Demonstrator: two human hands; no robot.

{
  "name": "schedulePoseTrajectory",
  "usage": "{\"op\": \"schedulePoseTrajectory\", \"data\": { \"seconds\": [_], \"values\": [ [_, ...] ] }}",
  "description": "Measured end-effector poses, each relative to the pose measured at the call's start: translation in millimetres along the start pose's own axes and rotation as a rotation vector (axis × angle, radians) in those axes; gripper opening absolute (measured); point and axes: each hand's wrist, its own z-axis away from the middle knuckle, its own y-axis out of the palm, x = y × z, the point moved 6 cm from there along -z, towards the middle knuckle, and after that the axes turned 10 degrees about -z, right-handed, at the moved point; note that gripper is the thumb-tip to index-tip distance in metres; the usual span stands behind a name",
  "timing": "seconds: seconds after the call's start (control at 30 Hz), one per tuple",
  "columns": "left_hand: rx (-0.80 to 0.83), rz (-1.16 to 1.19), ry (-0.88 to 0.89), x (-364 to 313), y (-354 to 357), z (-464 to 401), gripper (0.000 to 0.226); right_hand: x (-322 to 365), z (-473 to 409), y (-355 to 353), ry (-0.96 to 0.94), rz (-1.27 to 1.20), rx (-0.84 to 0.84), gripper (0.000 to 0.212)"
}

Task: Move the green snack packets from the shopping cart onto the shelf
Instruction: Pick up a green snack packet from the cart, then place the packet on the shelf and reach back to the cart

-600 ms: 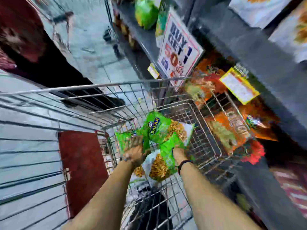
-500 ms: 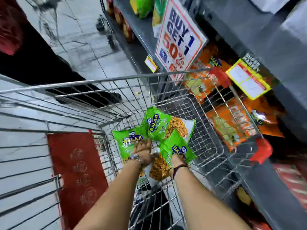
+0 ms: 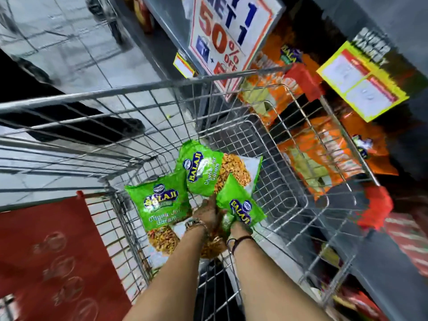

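Three green snack packets lie at the bottom of the wire shopping cart [image 3: 162,89]: a left packet [image 3: 159,206], a middle packet [image 3: 203,174] and a right packet [image 3: 240,208]. Both my arms reach down into the cart. My left hand [image 3: 208,215] rests among the packets with its fingers on the lower edge of the middle packet. My right hand [image 3: 238,228] is mostly hidden under the right packet and grips it. The shelf [image 3: 162,26] runs along the right side of the cart.
A "Buy 1 Get 1 50% off" sign [image 3: 231,35] hangs off the shelf edge above the cart's far corner. Orange snack packets [image 3: 319,163] fill the lower shelf to the right. A red panel [image 3: 53,246] covers the cart's left side. A yellow price tag [image 3: 361,82] hangs to the right.
The view has dropped closer to the cart. Both hands have pushed deeper among the packets, and the left packet has spread out flat to the left.
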Motion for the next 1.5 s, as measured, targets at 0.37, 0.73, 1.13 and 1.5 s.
{"op": "schedulePoseTrajectory", "data": {
  "seconds": [0.37, 0.73, 1.13, 1.5],
  "values": [
    [-0.440, 0.423, 0.031, -48.5, -124.0, 115.7, 0.048, 88.6, 109.1, -20.2, -0.555, 0.252, 0.065, 0.045],
    [-0.534, 0.683, 0.690, -265.1, -169.4, 300.0, 0.039, 173.2, 324.9, -219.5, -1.352, 0.092, 0.094, 0.038],
    [-0.310, 0.468, 1.079, -479.5, -78.9, 351.1, 0.032, 203.0, 366.8, -445.8, -1.420, -0.158, -0.212, 0.074],
    [-0.348, 0.281, 0.983, -514.8, -58.7, 280.4, 0.038, 249.9, 303.8, -459.7, -1.283, -0.196, -0.253, 0.057]
  ]
}}
